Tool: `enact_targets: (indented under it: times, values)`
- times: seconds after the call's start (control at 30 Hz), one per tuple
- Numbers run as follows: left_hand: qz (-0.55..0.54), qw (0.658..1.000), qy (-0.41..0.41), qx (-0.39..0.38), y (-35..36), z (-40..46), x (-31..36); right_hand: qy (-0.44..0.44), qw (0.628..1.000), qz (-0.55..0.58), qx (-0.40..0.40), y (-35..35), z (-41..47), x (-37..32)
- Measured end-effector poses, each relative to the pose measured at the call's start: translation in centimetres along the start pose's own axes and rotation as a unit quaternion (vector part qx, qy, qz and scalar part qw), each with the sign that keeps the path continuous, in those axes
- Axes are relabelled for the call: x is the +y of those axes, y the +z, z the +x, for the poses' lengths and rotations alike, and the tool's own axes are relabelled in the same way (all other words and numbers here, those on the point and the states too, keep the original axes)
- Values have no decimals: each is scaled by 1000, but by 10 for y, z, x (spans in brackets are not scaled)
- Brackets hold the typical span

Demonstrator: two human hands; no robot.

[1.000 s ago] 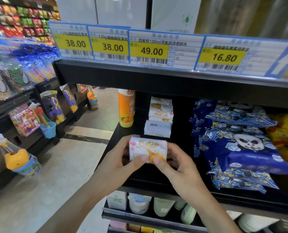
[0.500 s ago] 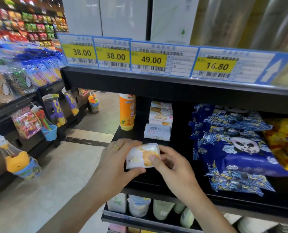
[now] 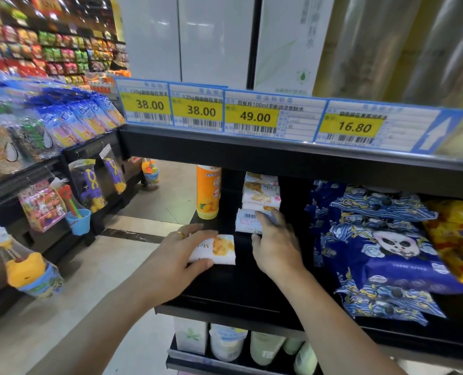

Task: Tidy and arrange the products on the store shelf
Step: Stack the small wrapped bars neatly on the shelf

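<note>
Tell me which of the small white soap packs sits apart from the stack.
The soap pack under the left hand, lying flat near the shelf's front edge. The others are piled in the stack further back, where the right hand reaches.

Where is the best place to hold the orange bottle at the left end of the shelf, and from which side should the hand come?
Grip the orange bottle around its round middle, coming from the open front-left corner of the black shelf. It stands upright, and its top is hidden behind the shelf edge above, so a grasp from above looks blocked. The stacked soap packs stand close on its right.
</note>
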State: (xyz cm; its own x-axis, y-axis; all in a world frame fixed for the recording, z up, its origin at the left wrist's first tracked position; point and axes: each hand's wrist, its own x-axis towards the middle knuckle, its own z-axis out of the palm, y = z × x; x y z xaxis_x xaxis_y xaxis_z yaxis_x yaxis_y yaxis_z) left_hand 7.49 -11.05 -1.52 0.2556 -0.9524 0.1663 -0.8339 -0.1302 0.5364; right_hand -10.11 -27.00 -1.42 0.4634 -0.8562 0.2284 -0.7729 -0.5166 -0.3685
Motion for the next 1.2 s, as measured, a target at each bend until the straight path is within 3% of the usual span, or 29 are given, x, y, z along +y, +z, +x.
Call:
enact_targets:
  times: [0.17, 0.37, 0.43, 0.5, 0.6, 0.67, 0.77, 0.93, 1.03, 1.2]
  values:
    - [-12, 997, 0, 73, 13, -7, 3, -6, 999, 6, 49, 3, 1, 3]
    - [-49, 975, 9, 219, 19, -21, 22, -25, 981, 140, 131, 0, -29, 7]
    - [-89, 968, -4, 236, 18, -25, 31, -56, 969, 172, 167, -3, -45, 6]
    - [-173, 960, -18, 218, 19, -26, 39, -97, 957, 204, 183, -8, -61, 6]
    - [-361, 925, -28, 116, 20, -27, 51, -156, 939, 248, 177, -17, -83, 7]
    - [-403, 912, -18, 72, 24, -26, 56, -187, 931, 273, 157, -21, -96, 8]
    - [-446, 893, -15, 58, 30, -25, 59, -193, 925, 308, 109, -24, -107, 12]
    - [-486, 873, -26, 25, 32, -26, 55, -89, 918, 385, 22, -25, -109, 22]
    - [-492, 870, -26, 12, 31, -27, 51, -57, 877, 473, -62, -28, -106, 28]
    - [-494, 869, -23, -11, 30, -28, 50, -39, 859, 503, -86, -30, -102, 33]
